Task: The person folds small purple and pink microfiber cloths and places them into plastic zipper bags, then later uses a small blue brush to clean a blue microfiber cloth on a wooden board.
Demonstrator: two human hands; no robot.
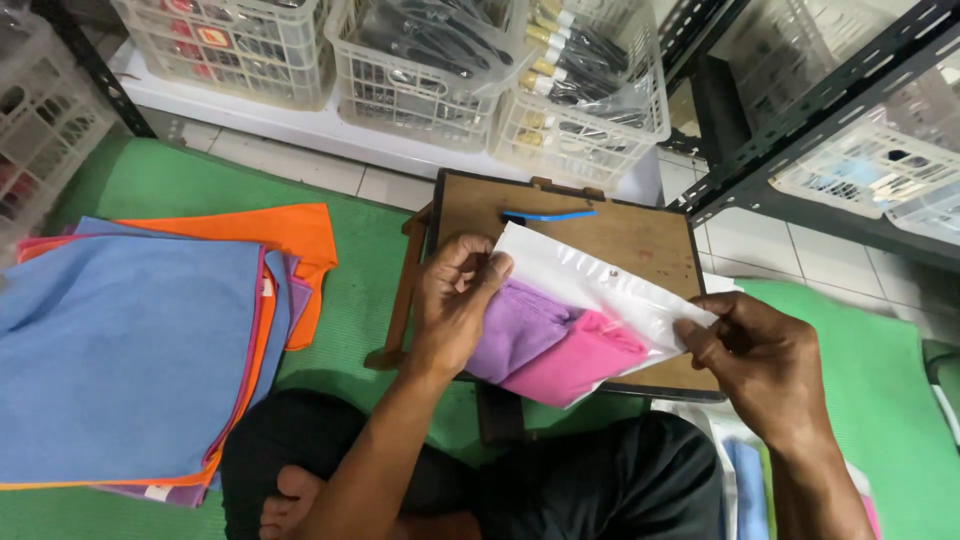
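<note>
We hold a clear plastic bag (600, 285) just above the small wooden tabletop (640, 235) in the middle of the frame, our left hand (455, 300) pinching its upper left corner with the fingers (478, 268) clamped on the plastic, and our right hand (765, 360) gripping its right end, fingers closed on the edge there. Two folded cloths already sit partly inside: a purple cloth (515, 330) next to our left hand and a pink cloth (580, 360) beside it, touching it. Both stick out of the lower edge of the bag towards our lap, so we judge the packing as well begun but not finished; the cloths look only part of the way in, and the bag's mouth is not closed as far as we can tell. The bag looks thin, glossy and slightly crumpled, whitish where light strikes it, and the cloths look soft and neatly folded. A blue strip (550, 214) lies on the far part of the tabletop. At the left of the frame a stack of flat cloths (130, 350), blue on top with orange and purple edges showing, lies on a green mat (350, 300), well apart from the bag. White plastic baskets (440, 70) stand along the top of the frame
</note>
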